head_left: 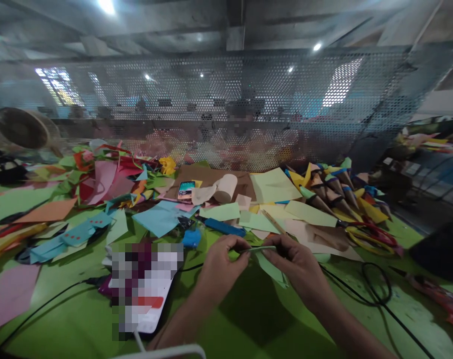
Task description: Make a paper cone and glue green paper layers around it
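Observation:
Between my two hands is a piece of light green paper [273, 269], held above the green table. My left hand [226, 259] pinches its left edge between thumb and fingers. On the other side, my right hand [292, 262] grips the paper's upper right part, with the thumb on the near face. The paper looks folded along its top edge, and a flap hangs down toward the table. Just beyond my hands lie a blue box cutter [224, 227] and a tan pencil-like stick [273, 222]. A small blue lump [191, 238] sits left of my left hand.
A phone [155, 294] with a cable lies at the near left. Scissors with yellow and red handles [372, 237] and a black cable [376, 294] are at right. Behind are a paper roll [225, 188], paper cones [329, 187], colored scraps [107, 179] and a perforated metal screen [226, 94].

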